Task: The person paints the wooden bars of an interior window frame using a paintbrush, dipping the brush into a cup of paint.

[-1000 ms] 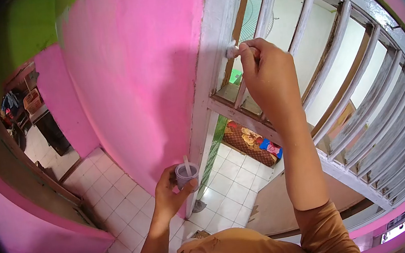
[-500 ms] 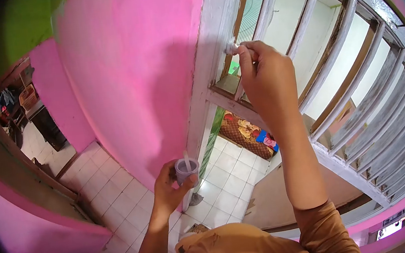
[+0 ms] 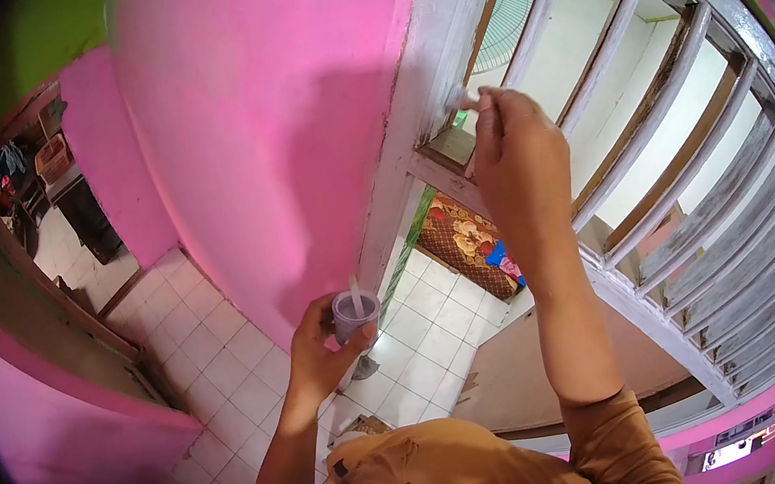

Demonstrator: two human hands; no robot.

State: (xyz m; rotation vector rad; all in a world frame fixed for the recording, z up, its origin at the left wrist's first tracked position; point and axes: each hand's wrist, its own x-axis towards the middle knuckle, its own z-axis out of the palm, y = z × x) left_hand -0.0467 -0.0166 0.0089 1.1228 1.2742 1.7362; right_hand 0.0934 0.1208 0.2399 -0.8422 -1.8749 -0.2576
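My right hand point(image 3: 519, 141) is raised at the window frame, its fingers pinching a small paintbrush. The whitish tip of the paintbrush point(image 3: 459, 98) is at the inner edge of the white-painted upright point(image 3: 411, 110), just above the lower crosspiece; most of its handle is hidden by my fingers. Lower down, my left hand point(image 3: 316, 353) grips a small translucent plastic cup point(image 3: 357, 316) from the side. A pale stick point(image 3: 355, 293) leans inside this cup. Whitish paint coats the cup's wall.
White wooden bars point(image 3: 621, 24) with worn brown patches fill the opening on the right. A pink wall point(image 3: 255, 85) stands left of the upright. Beyond the opening are a fan point(image 3: 501, 23) and a patterned brown mattress point(image 3: 459, 243). White tiles point(image 3: 418, 344) cover the floor.
The brush and my right hand have moved slightly down along the upright, closer to the crosspiece. My left hand still holds the cup. The whole view has shifted a little.
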